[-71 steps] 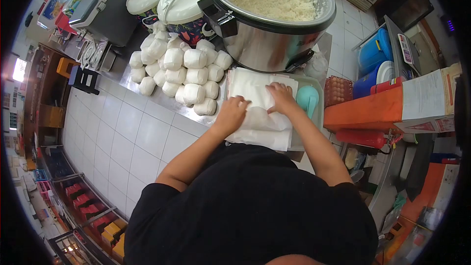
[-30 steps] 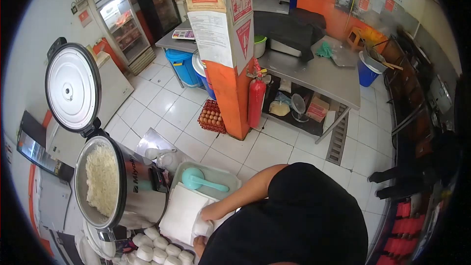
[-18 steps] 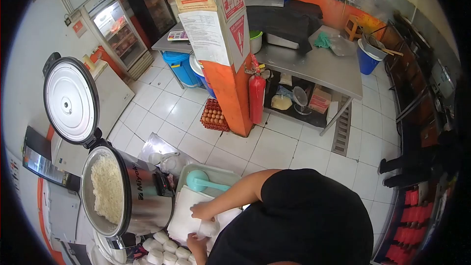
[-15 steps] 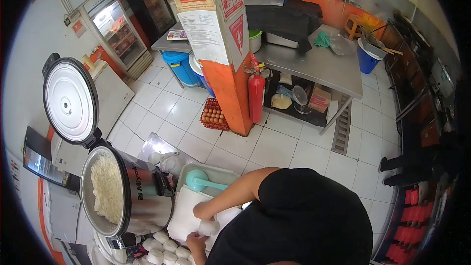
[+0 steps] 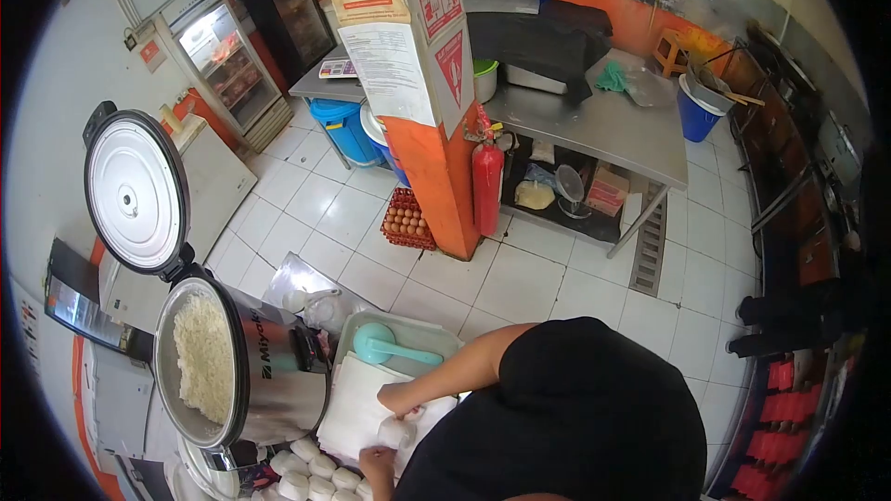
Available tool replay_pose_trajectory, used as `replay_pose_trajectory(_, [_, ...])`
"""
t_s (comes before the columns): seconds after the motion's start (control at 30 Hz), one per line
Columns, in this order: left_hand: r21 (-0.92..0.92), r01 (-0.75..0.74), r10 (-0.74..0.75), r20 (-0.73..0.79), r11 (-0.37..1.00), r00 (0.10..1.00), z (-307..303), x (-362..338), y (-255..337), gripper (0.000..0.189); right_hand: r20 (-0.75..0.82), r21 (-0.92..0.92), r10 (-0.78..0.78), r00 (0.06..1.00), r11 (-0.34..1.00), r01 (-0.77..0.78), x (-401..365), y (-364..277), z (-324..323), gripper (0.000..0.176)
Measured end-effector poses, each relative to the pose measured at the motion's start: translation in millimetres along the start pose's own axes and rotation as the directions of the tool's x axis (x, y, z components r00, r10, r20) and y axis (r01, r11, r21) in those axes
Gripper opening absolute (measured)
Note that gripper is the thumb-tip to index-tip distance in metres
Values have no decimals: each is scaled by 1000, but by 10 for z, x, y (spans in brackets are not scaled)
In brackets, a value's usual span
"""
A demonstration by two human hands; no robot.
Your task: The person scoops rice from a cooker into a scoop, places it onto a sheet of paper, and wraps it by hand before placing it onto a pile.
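Observation:
A rounded white paper-wrapped packet lies on a stack of white paper sheets. My right hand reaches over from above with fingers curled at the packet's far edge. On its near side my left hand presses its bent fingers against the paper. Several similar white packets are piled beside the left hand. A turquoise scoop rests in a pale tray beyond the sheets. To the left stands an open rice cooker holding white rice.
The cooker's raised lid stands upright at left. An orange pillar rises ahead, with an egg tray at its foot and a fire extinguisher beside it. Behind is a steel table. Another person's dark-clothed legs show at right.
My right hand has moved slightly right, and its fingers have shifted along the packet. The left hand has dropped a little lower. The packet has barely moved, and the whole view has shifted slightly.

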State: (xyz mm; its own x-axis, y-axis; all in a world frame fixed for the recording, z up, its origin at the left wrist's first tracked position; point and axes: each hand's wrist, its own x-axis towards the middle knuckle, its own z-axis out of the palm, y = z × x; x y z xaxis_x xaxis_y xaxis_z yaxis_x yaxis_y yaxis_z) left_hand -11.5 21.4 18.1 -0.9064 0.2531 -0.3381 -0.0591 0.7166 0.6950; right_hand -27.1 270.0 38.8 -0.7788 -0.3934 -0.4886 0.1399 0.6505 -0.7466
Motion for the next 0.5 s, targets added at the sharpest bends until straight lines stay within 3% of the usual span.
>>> replay_pose_trajectory(0.03, [215,-113,121,-24,970,992,-24,91,26,22,-26,-134,-69,997,989,65,-52,-53,-31,13])
replay_pose_trajectory(0.07, [419,-213,243,-20,883,970,-37,161,58,27,-24,-135,-68,997,989,64,3,-33,9,13])
replay_pose_trajectory(0.1, [415,-209,239,-21,885,971,-52,175,142,27,-19,-138,-62,998,989,59,124,21,90,13])
replay_pose_trajectory(0.17, [339,-496,522,16,800,853,-85,207,298,45,-15,-145,-54,998,988,52,368,158,234,12])
replay_pose_trajectory(0.2, [338,-497,524,15,799,852,-54,264,222,45,-25,-228,-110,994,968,101,514,250,327,17])
replay_pose_trajectory(0.27, [408,-726,726,193,553,661,37,366,43,53,-31,-308,-165,986,940,148,554,282,387,21])
replay_pose_trajectory(0.3, [408,-728,728,192,550,658,55,344,15,53,-107,-298,-197,975,941,157,494,257,374,24])
replay_pose_trajectory(0.33, [142,-595,576,155,791,803,95,246,56,48,-182,-290,-225,957,942,166,421,215,342,27])
replay_pose_trajectory(0.37, [-138,-366,387,180,920,904,121,133,88,43,-183,-291,-224,957,942,165,357,154,318,27])
replay_pose_trajectory(0.4, [-139,-367,388,180,920,904,122,34,148,43,-209,-219,-207,956,962,160,298,89,300,33])
replay_pose_trajectory(0.47, [-499,-79,192,178,863,965,132,-126,292,33,-234,-148,-188,954,977,156,225,-58,344,39])
replay_pose_trajectory(0.5, [-539,-223,298,54,812,953,194,-155,274,26,-295,32,-74,953,996,87,207,-140,419,43])
